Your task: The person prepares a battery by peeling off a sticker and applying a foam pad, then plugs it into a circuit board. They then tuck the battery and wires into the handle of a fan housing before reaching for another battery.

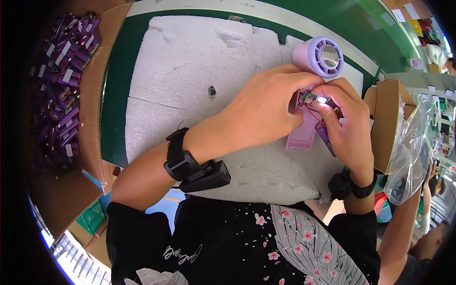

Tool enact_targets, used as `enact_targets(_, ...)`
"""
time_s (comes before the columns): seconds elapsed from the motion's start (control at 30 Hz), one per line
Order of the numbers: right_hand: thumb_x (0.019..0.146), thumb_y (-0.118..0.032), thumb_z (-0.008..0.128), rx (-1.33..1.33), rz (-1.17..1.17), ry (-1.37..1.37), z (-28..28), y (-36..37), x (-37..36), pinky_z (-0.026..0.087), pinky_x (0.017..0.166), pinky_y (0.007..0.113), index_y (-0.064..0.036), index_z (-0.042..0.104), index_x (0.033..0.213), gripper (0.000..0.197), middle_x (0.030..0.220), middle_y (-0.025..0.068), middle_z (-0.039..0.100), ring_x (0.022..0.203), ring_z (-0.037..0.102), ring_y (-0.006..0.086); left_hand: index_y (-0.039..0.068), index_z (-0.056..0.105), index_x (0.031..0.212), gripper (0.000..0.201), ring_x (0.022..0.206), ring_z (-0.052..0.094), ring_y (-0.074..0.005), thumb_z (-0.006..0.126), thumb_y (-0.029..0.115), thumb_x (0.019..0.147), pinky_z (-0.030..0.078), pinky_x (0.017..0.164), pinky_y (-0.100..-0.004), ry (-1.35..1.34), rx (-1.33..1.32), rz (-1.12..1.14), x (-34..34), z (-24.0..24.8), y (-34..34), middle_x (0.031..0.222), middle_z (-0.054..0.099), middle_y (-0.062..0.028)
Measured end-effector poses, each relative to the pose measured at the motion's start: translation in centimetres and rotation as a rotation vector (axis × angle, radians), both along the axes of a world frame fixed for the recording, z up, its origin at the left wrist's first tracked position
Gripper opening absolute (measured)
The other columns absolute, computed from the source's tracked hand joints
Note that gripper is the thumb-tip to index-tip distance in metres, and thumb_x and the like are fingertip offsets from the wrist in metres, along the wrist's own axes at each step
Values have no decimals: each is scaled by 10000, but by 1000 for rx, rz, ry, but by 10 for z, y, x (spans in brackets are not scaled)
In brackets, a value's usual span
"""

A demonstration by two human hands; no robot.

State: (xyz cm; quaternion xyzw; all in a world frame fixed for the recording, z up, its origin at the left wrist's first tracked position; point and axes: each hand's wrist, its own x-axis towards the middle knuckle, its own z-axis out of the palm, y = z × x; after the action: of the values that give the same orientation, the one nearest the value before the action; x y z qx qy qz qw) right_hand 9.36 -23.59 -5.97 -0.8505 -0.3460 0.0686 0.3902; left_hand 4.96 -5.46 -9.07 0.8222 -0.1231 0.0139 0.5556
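My left hand (263, 107) is closed around a translucent pink plastic casing (300, 137), whose lower end sticks out below my fingers. Between the hands sits a small green circuit board (308, 98) with a glowing white light (322, 100) at its right end. My right hand (349, 121) pinches the board near that light with thumb and forefinger. Red wire runs down from the board to a purple-wrapped battery (325, 137), which hangs against my right palm. Just beyond my fingers stands a lilac round fan head (319, 57) with a slotted rim. My fingers partly hide the casing's upper part.
White foam slabs (190, 61) cover the green work surface (116, 118) under my hands. At the left, a cardboard box (92, 104) holds many purple wired batteries (66, 90). Another carton (387, 118) with clear plastic film (408, 152) stands right. A co-worker's arm (403, 228) shows lower right.
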Motion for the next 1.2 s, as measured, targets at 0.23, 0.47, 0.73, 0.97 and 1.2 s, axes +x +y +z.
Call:
enact_targets(0.23,783,54,648,-89,20,-30,4,0,-6,496,624,333,-5,638,973,199,954,121,603,720,615,283,34,600,1182,487,789,595,-222,640,-33,701,503,728,-315,11,2,-13,0,1,0,993,619,-101)
enact_targets(0.47,753,22,709,-66,-110,-126,3,1,-11,495,557,307,-14,676,919,173,866,96,638,646,625,238,58,608,1180,487,790,591,-213,644,-38,705,501,724,-309,-6,-30,16,-2,-2,0,1012,624,-95)
enact_targets(0.73,738,-20,753,-42,-63,-386,-3,-1,-9,499,537,289,-29,708,944,211,822,82,655,629,636,210,82,612,1194,500,770,568,-198,648,-38,709,495,716,-299,4,-17,9,-2,-4,0,1006,625,-81)
enact_targets(0.97,751,-22,748,-91,-57,-389,0,-1,-12,500,543,296,-26,708,963,216,860,89,648,645,640,211,79,613,1193,498,758,568,-197,650,-38,711,495,715,-300,2,-32,8,-1,-2,0,991,626,-84)
enact_targets(1.2,766,-24,737,-112,-57,-407,0,1,-13,494,533,300,-29,705,992,228,880,87,629,634,631,207,73,615,1189,490,758,572,-202,649,-38,713,495,715,-301,15,-16,2,-1,0,1,980,628,-88)
